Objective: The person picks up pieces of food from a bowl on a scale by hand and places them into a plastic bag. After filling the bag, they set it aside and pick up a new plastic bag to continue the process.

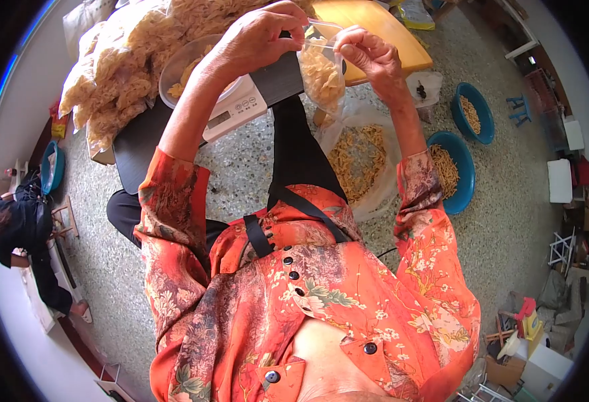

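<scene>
Both my hands hold a small clear plastic bag [321, 77] filled with yellow noodle-like snacks, up in front of me. My left hand [257, 37] pinches the bag's top edge on its left side. My right hand [368, 53] pinches the top edge on the right. The bag hangs between them above a white digital scale [235, 112] that carries a clear bowl [173, 67] of the same snacks.
A big clear bag of snacks [116, 74] lies at the left. An open sack of snacks [361, 157] sits on the speckled floor beside two blue bowls [465, 171] [475, 114]. A wooden board [368, 30] lies ahead. Another person [19, 228] is at the far left.
</scene>
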The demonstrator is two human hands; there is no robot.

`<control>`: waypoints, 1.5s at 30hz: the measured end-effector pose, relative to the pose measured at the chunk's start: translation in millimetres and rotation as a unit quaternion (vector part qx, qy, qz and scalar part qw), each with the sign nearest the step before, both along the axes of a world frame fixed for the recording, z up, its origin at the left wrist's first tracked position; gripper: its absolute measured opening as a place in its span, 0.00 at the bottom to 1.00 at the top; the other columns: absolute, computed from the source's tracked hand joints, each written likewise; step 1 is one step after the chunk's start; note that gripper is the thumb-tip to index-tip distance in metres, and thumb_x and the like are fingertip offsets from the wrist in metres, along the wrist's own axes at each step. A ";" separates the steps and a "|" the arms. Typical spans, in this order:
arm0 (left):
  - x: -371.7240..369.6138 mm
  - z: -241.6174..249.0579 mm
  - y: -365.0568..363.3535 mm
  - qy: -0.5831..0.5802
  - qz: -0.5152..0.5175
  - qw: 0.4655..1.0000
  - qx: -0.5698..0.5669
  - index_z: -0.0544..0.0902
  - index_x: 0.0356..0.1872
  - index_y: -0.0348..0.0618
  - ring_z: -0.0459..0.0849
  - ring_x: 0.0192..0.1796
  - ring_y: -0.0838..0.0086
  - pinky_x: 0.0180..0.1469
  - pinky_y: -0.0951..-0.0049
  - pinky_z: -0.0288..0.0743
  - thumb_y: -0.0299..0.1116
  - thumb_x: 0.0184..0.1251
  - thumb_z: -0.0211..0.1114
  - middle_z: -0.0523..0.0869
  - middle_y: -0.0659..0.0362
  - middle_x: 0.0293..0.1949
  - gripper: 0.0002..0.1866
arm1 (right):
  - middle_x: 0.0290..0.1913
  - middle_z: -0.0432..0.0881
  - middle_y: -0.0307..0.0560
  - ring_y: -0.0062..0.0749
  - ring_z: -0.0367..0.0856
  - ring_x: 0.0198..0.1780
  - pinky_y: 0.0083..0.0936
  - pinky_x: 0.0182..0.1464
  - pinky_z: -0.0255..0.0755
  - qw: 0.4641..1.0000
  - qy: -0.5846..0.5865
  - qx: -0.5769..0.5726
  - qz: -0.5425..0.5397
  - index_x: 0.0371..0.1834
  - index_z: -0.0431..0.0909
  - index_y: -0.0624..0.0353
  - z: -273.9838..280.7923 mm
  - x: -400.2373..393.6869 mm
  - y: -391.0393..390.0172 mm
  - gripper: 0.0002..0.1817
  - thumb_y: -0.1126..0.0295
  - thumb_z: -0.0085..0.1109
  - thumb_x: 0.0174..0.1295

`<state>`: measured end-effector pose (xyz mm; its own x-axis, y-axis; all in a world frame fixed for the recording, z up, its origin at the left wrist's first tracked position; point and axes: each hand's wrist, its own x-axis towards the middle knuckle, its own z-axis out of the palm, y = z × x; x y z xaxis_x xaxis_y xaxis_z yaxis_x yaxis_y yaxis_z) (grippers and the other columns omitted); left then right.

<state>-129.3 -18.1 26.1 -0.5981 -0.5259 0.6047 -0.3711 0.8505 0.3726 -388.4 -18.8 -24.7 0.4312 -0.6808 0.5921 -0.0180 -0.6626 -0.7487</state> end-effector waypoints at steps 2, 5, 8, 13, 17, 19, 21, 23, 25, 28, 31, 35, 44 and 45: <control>0.4 15.3 9.0 -0.033 0.036 0.998 0.032 0.84 0.32 0.36 0.88 0.39 0.59 0.41 0.63 0.82 0.26 0.62 0.67 0.86 0.50 0.49 0.04 | 0.39 0.86 0.32 0.18 0.82 0.44 0.19 0.51 0.76 1.000 -0.001 -0.006 -0.009 0.43 0.86 0.57 2.4 -7.9 -5.5 0.07 0.65 0.66 0.73; -5.7 40.7 31.7 -0.032 0.004 0.999 0.017 0.84 0.33 0.37 0.88 0.37 0.60 0.40 0.64 0.82 0.25 0.63 0.65 0.87 0.51 0.49 0.03 | 0.42 0.84 0.34 0.19 0.81 0.47 0.18 0.55 0.76 0.995 0.068 -0.035 -0.065 0.44 0.85 0.60 9.4 -20.5 -9.6 0.06 0.70 0.64 0.73; -9.1 37.1 28.0 -0.062 -0.013 0.998 0.004 0.82 0.35 0.38 0.87 0.36 0.60 0.39 0.63 0.81 0.27 0.65 0.65 0.87 0.52 0.46 0.03 | 0.42 0.84 0.34 0.19 0.81 0.47 0.18 0.55 0.75 0.988 0.092 -0.088 -0.089 0.44 0.85 0.61 16.9 -18.9 -9.0 0.06 0.70 0.65 0.72; -0.9 35.0 27.7 -0.110 0.012 0.994 0.015 0.81 0.37 0.39 0.85 0.37 0.55 0.39 0.58 0.79 0.28 0.67 0.66 0.84 0.52 0.35 0.04 | 0.42 0.84 0.35 0.21 0.82 0.47 0.19 0.54 0.75 0.986 0.089 -0.101 -0.095 0.43 0.84 0.61 6.6 -12.9 -14.7 0.05 0.71 0.66 0.71; -0.8 27.1 25.3 -0.075 0.020 0.997 -0.026 0.82 0.37 0.38 0.83 0.36 0.59 0.40 0.62 0.78 0.28 0.67 0.68 0.82 0.54 0.33 0.05 | 0.39 0.83 0.37 0.23 0.82 0.45 0.22 0.50 0.75 0.982 0.093 -0.137 -0.095 0.41 0.84 0.61 9.9 -5.4 -10.1 0.05 0.71 0.67 0.70; 2.0 15.2 15.9 -0.073 -0.016 0.997 -0.025 0.81 0.39 0.39 0.79 0.33 0.70 0.36 0.71 0.74 0.28 0.69 0.70 0.79 0.58 0.32 0.06 | 0.38 0.82 0.37 0.24 0.81 0.44 0.22 0.50 0.75 0.981 0.075 -0.147 -0.101 0.41 0.84 0.61 4.5 -0.2 -7.5 0.05 0.71 0.67 0.70; 10.3 11.5 12.2 -0.074 0.005 0.997 -0.021 0.81 0.39 0.39 0.79 0.33 0.70 0.37 0.70 0.75 0.28 0.69 0.69 0.80 0.58 0.32 0.06 | 0.38 0.83 0.38 0.25 0.82 0.43 0.23 0.48 0.75 0.980 0.095 -0.146 -0.098 0.41 0.84 0.61 3.4 1.1 -12.4 0.05 0.71 0.66 0.70; 11.6 13.4 5.7 -0.048 0.035 0.998 -0.026 0.81 0.37 0.38 0.81 0.34 0.69 0.37 0.69 0.75 0.27 0.68 0.69 0.80 0.57 0.33 0.05 | 0.38 0.83 0.38 0.26 0.82 0.42 0.24 0.48 0.75 0.979 0.094 -0.152 -0.101 0.41 0.84 0.62 4.7 1.6 -20.0 0.05 0.71 0.66 0.70; 9.3 18.0 9.8 -0.088 0.045 0.995 -0.029 0.81 0.35 0.37 0.82 0.36 0.60 0.39 0.62 0.77 0.28 0.67 0.68 0.81 0.54 0.32 0.05 | 0.38 0.83 0.39 0.27 0.82 0.41 0.24 0.47 0.76 0.978 0.098 -0.159 -0.098 0.41 0.84 0.62 1.5 4.6 -16.6 0.05 0.71 0.66 0.70; 10.0 27.2 11.3 -0.120 0.073 0.990 -0.006 0.81 0.34 0.35 0.84 0.38 0.50 0.41 0.56 0.78 0.27 0.66 0.67 0.82 0.49 0.32 0.05 | 0.38 0.84 0.38 0.25 0.82 0.41 0.24 0.48 0.76 0.978 0.090 -0.147 -0.113 0.42 0.85 0.61 -1.5 8.2 -20.9 0.05 0.70 0.67 0.70; 10.4 27.3 13.0 -0.095 0.064 0.993 -0.007 0.81 0.34 0.35 0.84 0.38 0.50 0.41 0.57 0.79 0.26 0.65 0.67 0.83 0.49 0.32 0.05 | 0.37 0.85 0.37 0.23 0.82 0.41 0.23 0.48 0.77 0.981 0.086 -0.125 -0.123 0.43 0.85 0.60 -7.2 12.1 -25.5 0.06 0.69 0.67 0.70; 8.8 32.9 17.0 -0.094 0.089 0.991 -0.029 0.82 0.34 0.36 0.85 0.38 0.50 0.42 0.57 0.79 0.26 0.64 0.67 0.83 0.49 0.32 0.04 | 0.39 0.86 0.37 0.22 0.83 0.42 0.22 0.48 0.78 0.984 0.075 -0.086 -0.136 0.44 0.85 0.60 -10.2 14.3 -30.8 0.07 0.68 0.67 0.71; 20.2 -8.4 -21.6 -0.166 0.106 0.980 -0.043 0.84 0.33 0.39 0.86 0.37 0.55 0.43 0.60 0.81 0.27 0.63 0.71 0.86 0.52 0.33 0.05 | 0.35 0.86 0.42 0.28 0.83 0.36 0.25 0.43 0.78 0.979 0.083 -0.091 -0.161 0.41 0.86 0.61 -20.1 32.6 -28.5 0.06 0.69 0.68 0.68; 18.7 -7.5 -21.1 -0.130 0.093 0.986 -0.051 0.85 0.34 0.39 0.87 0.38 0.57 0.44 0.61 0.82 0.27 0.62 0.72 0.87 0.52 0.34 0.05 | 0.35 0.87 0.42 0.28 0.83 0.36 0.24 0.43 0.79 0.979 0.063 -0.104 -0.161 0.41 0.87 0.61 -19.8 34.8 -28.7 0.06 0.69 0.69 0.68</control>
<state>-110.6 -39.2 18.6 -0.6391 -0.5851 0.4992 -0.5960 0.7870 0.1595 -353.6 -47.5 -44.5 0.2921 -0.6640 0.6883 -0.3348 -0.7451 -0.5767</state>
